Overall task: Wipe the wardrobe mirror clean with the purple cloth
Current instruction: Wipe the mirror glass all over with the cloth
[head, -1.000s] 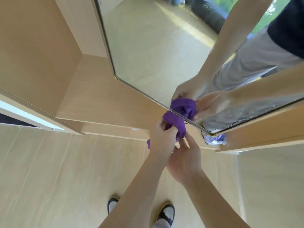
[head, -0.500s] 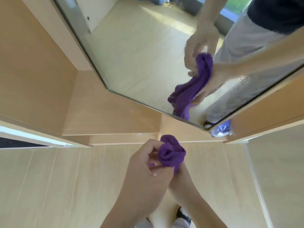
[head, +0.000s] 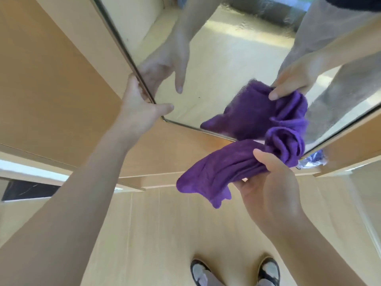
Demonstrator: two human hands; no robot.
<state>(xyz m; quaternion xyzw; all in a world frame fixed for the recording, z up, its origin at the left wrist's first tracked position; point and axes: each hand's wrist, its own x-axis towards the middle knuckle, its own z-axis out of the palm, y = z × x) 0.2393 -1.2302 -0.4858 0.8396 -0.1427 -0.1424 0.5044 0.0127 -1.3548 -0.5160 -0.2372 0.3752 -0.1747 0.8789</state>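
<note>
here the left hand (head: 137, 109) holds the mirror (head: 216, 65) by its metal edge near the lower corner, thumb across the glass, grip clamped on the frame. the right hand (head: 268, 188) grips the bunched purple cloth (head: 237, 162) just before the mirror's bottom edge, over the pale wood floor (head: 165, 234).
</note>
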